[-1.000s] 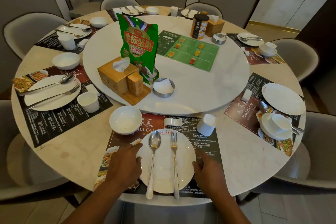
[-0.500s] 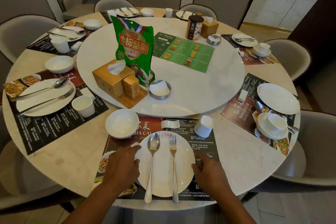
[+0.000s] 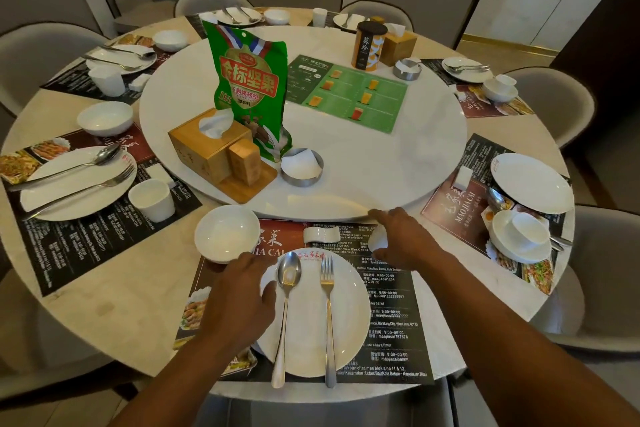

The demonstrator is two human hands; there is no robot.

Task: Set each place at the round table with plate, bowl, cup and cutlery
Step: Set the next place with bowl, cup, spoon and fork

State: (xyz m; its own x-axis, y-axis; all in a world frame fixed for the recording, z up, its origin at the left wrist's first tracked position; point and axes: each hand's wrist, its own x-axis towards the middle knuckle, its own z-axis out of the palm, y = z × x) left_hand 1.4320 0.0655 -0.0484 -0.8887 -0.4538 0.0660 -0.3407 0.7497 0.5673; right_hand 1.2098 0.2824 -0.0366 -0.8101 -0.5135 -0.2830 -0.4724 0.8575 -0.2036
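Note:
In front of me a white plate (image 3: pixel 346 322) lies on a dark placemat (image 3: pixel 391 322), with a spoon (image 3: pixel 289 274) and a fork (image 3: pixel 327 288) side by side on it. My left hand (image 3: pixel 235 295) holds the plate's left rim, thumb on top. A white bowl (image 3: pixel 227 232) stands just beyond that hand. My right hand (image 3: pixel 405 241) is wrapped over the white cup (image 3: pixel 377 242) at the plate's upper right, hiding most of it. A small white rest (image 3: pixel 322 235) lies between bowl and cup.
A white turntable (image 3: pixel 381 166) fills the table's middle, carrying a green snack bag (image 3: pixel 251 90), a wooden tissue box (image 3: pixel 207 146) and a metal ashtray (image 3: pixel 301 166). At the right place a bare plate (image 3: pixel 533 182) lies beside a bowl (image 3: pixel 519 236) with a cup in it. Chairs ring the table.
My right hand has left the plate's right rim and moved up and right onto the cup. My left hand stays at the plate's left rim.

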